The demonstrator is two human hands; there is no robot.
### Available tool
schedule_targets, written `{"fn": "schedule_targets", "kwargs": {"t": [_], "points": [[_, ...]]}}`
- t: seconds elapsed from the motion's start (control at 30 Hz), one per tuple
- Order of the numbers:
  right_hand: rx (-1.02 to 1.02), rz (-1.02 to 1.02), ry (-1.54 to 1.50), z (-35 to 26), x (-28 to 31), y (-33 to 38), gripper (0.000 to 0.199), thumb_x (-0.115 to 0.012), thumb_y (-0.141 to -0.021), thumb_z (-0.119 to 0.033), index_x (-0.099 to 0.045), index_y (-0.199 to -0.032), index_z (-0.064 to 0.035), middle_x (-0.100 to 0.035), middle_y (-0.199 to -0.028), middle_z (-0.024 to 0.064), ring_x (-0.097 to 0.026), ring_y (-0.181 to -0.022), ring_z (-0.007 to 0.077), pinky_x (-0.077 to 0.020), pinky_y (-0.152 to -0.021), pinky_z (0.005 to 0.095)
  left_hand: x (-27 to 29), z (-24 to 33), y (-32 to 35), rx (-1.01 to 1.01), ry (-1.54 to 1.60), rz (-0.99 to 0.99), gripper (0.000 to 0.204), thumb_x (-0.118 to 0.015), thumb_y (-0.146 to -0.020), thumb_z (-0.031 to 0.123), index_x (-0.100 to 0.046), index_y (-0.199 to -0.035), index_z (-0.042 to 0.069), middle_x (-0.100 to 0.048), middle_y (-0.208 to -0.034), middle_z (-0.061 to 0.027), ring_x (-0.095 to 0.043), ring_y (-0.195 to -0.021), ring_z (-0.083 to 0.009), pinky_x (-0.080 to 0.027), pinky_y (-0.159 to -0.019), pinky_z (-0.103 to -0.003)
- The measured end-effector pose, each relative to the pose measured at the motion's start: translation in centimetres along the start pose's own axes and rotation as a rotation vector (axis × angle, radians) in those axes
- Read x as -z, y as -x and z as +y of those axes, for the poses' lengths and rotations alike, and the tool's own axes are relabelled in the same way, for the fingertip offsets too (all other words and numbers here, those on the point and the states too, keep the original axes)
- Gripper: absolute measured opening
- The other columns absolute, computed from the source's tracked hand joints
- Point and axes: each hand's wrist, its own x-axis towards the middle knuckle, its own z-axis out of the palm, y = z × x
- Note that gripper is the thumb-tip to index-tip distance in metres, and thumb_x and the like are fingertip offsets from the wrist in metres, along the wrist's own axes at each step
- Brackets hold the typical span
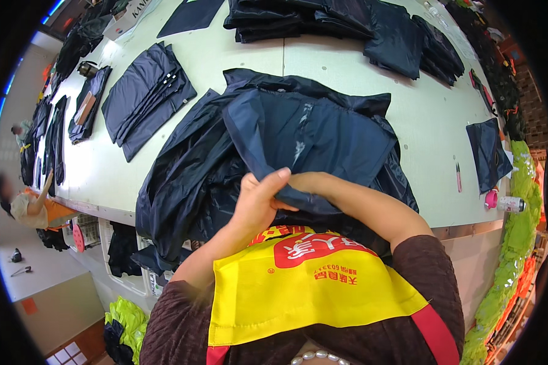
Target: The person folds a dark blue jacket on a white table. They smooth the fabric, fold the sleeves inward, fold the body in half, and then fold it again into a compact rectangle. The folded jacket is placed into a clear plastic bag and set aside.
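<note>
A dark navy garment (323,137) of thin, slightly shiny cloth lies spread in front of me, its panel turned up to show a seam with a whitish streak. Its exact kind cannot be made out. My left hand (256,201) is closed on the near edge of this panel, thumb on top and fingers curled beneath. My right hand (304,182) reaches in from the right, close against the left thumb. Its fingers are hidden behind the left hand and the cloth fold. More crumpled dark cloth (182,176) spreads out to the left and hangs toward the table's front edge.
On the pale table (432,146), a folded navy stack (146,97) sits left and dark piles (298,21) lie at the back. Small scissors or snips (458,176), a folded dark piece (488,155) and a clear bottle (511,204) are on the right. Another person (30,207) is far left.
</note>
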Motion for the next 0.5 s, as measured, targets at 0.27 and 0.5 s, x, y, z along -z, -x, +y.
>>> {"fn": "schedule_targets", "kwargs": {"t": [0.27,0.5], "points": [[-0.012,0.232,0.082,1.2,3.8,8.1,0.038,-0.048,-0.092,-0.031,-0.062,-0.11,-0.0007,-0.063,-0.11,0.0191,-0.059,-0.103,0.0343,-0.0451,-0.089,0.0368,8.0,2.9,-0.1,-0.187,-0.589,0.001,0.041,-0.043,-0.097,0.038,-0.061,-0.106,0.002,-0.066,-0.097,-0.0125,-0.066,-0.089,-0.0221,-0.056,-0.069,-0.028],[-0.085,0.922,-0.05,-0.2,0.3,21.6,0.049,-0.045,-0.063,0.003,-0.059,-0.11,-0.0038,-0.057,-0.123,0.0111,-0.052,-0.112,0.0267,-0.0383,-0.1,0.0366,8.7,2.0,-5.9,-0.869,-1.238,0.124,0.062,-0.073,-0.072,0.0,-0.049,-0.128,0.01,-0.048,-0.134,-0.0136,-0.046,-0.124,-0.028,-0.051,-0.081,-0.031]]}}
